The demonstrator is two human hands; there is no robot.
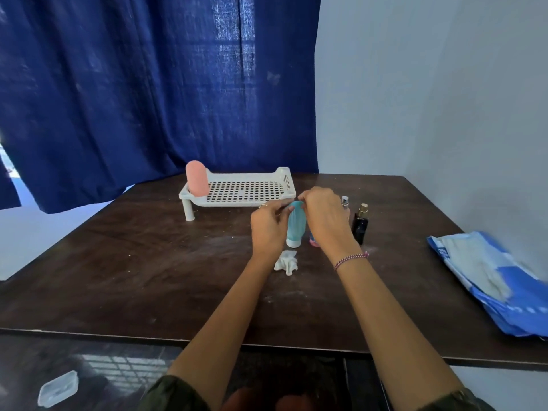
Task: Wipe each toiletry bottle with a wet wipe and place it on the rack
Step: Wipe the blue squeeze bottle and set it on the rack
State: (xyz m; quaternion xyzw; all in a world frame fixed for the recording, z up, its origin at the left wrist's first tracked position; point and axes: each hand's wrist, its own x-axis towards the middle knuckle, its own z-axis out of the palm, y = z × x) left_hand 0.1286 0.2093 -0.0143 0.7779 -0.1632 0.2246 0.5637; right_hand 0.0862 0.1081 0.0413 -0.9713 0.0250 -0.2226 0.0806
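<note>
hands meet at the top of the teal bottle point(294, 225)

left hand point(268, 225) and right hand point(324, 216) both pinch the bottle's rounded top, fingers curled in, likely to steady it on its white cap near the middle of the worktop point(148, 262). crumpled wet wipe point(286, 262) lies just in front of the bottle's base, in neither hand, so wiping looks done or paused. clear spray bottle point(345, 201) and dark spray bottle point(360, 226) wait just beyond the right hand. rack point(249, 189) stands toward the far edge, pink bottle point(197, 178) upright at its left end.
</note>
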